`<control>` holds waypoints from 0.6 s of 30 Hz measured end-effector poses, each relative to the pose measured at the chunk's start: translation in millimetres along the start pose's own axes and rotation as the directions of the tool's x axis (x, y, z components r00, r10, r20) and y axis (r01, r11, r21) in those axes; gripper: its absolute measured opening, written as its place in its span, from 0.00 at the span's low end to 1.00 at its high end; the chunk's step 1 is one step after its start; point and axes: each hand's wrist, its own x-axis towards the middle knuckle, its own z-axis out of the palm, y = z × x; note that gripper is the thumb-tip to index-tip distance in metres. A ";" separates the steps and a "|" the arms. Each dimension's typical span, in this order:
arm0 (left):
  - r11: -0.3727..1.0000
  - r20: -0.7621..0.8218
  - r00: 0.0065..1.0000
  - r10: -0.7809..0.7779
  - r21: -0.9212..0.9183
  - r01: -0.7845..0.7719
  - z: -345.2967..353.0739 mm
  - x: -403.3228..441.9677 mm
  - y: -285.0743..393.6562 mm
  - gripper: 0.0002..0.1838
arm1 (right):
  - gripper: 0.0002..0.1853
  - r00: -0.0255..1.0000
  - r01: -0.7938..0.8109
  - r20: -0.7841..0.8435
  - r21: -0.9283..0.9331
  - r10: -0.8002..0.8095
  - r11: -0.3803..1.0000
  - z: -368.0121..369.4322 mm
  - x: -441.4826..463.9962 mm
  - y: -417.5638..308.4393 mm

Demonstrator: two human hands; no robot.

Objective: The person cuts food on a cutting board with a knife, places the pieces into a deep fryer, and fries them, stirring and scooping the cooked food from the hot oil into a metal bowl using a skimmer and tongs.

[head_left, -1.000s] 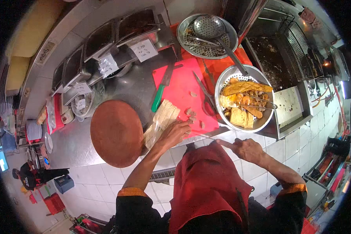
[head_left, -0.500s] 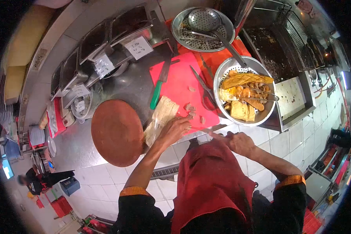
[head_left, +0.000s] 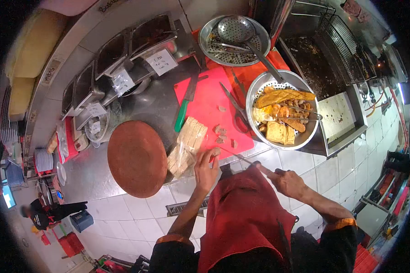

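My right hand grips a knife, its thin blade pointing left past the front edge of the red cutting board. My left hand is closed, fingertips pinched near the board's front edge; what they hold is too small to make out. Just left of these fingers lies a pale, sliced-looking food block, partly under clear plastic wrap. Several small brownish pieces are scattered on the board. A green-handled knife and dark-handled scissors also rest there.
A round brown board sits left on the steel counter. At right, a metal bowl holds fried food and tongs; behind it stands a perforated tray with a skimmer. Labelled metal containers line the back. A fryer is far right.
My left hand has drawn back from the board towards me, its fingers now pointing up. The knife in my right hand has moved slightly down and away from the pieces.
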 end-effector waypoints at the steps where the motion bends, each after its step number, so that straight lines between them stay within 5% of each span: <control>1: 0.997 -0.008 0.997 -0.071 -0.027 0.071 3.3 -3.3 -2.1 0.16 | 0.38 1.000 -0.011 0.008 0.042 0.010 0.999 -0.2 1.5 -2.9; 10: 0.999 -0.132 0.991 0.001 0.050 0.006 15.4 -3.2 2.4 0.11 | 0.39 0.997 -0.029 0.074 0.031 0.027 0.999 -10.1 7.7 -11.3; 18: 0.999 -0.088 0.996 -0.019 0.038 0.022 12.0 -0.6 5.7 0.12 | 0.40 0.999 0.000 0.042 -0.028 0.001 1.000 31.1 30.6 -0.2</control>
